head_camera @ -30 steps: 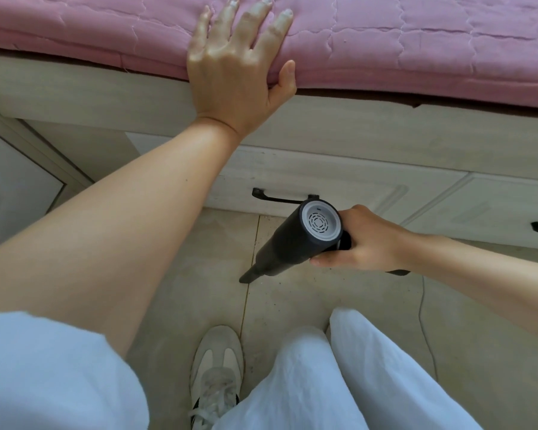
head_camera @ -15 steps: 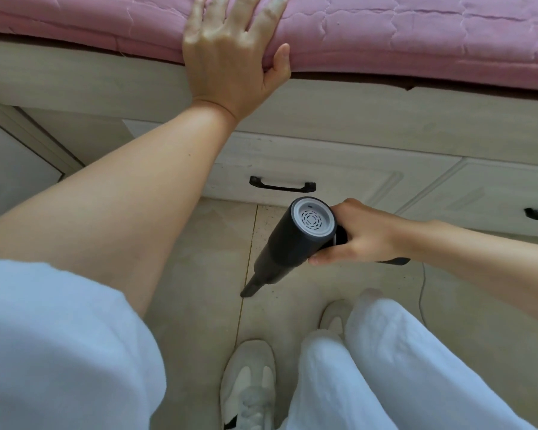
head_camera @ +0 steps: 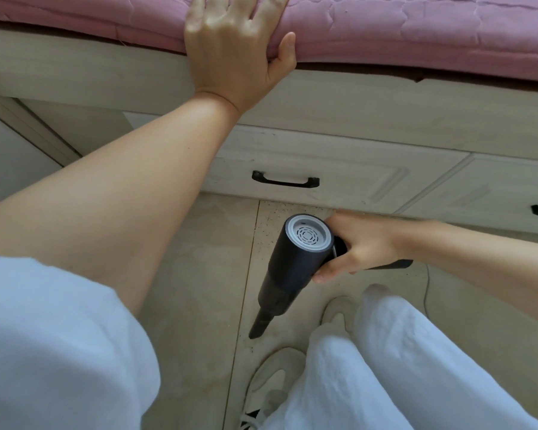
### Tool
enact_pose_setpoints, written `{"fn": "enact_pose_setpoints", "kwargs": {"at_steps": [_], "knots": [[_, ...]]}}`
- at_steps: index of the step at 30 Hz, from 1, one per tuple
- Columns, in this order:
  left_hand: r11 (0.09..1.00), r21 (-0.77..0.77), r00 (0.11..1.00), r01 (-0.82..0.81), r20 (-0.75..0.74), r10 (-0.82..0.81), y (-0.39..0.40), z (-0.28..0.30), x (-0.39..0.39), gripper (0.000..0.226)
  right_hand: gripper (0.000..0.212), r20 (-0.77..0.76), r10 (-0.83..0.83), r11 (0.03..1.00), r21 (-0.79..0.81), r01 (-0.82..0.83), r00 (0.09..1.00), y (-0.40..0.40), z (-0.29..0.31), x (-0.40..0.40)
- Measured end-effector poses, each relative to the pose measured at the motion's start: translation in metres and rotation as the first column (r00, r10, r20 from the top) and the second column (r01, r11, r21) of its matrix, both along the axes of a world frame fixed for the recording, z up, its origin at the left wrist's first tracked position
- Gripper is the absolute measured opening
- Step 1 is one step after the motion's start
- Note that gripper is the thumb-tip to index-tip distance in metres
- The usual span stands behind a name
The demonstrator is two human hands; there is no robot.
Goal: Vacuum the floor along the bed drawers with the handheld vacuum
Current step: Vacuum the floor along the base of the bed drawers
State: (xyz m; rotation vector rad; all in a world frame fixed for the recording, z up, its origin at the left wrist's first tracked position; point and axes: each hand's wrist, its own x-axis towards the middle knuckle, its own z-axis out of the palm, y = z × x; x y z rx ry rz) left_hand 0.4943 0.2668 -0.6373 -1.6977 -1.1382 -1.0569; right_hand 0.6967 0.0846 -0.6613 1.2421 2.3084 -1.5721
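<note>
Soft daylight falls on beige floor tiles (head_camera: 193,268) with dark grout lines, a pale wooden bed frame (head_camera: 385,110) and its pink quilted mattress (head_camera: 416,29)

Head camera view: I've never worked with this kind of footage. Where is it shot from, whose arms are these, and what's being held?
The one picture comes from a camera worn on a person's head, looking down at their own arms and legs. The left hand lies with straight fingers on the pink mattress at the bed's edge. The right hand grips a dark handheld vacuum, whose nozzle points down at the tiled floor near the person's shoes. Behind it are bed drawers with black handles; specks of dirt lie on the floor just in front of them.
</note>
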Motion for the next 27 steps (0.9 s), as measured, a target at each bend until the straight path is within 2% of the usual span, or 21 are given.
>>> {"fn": "enact_pose_setpoints", "kwargs": {"at_steps": [6, 14, 22, 27], "knots": [[1.0, 0.006, 1.0, -0.002, 0.007, 0.002, 0.001, 0.002, 0.0, 0.042, 0.02, -0.003, 0.031, 0.999, -0.022, -0.031, 1.0, 0.002, -0.005, -0.006], [1.0, 0.002, 1.0, 0.014, 0.012, -0.014, -0.002, 0.002, 0.001, 0.042, 0.037, -0.008, 0.056, 0.998, 0.01, -0.056, 0.998, 0.0, -0.017, -0.016], [0.998, 0.009, 0.998, 0.057, 0.019, -0.057, -0.002, 0.002, 0.001, 0.043, 0.026, -0.058, -0.045, 0.983, 0.177, 0.055, 0.997, 0.009, -0.013, -0.02], [0.996, 0.002, 0.995, 0.094, 0.034, -0.094, -0.002, 0.002, 0.002, 0.043, 0.02, -0.061, 0.023, 0.998, 0.06, -0.02, 0.998, 0.007, -0.01, -0.023]]}}
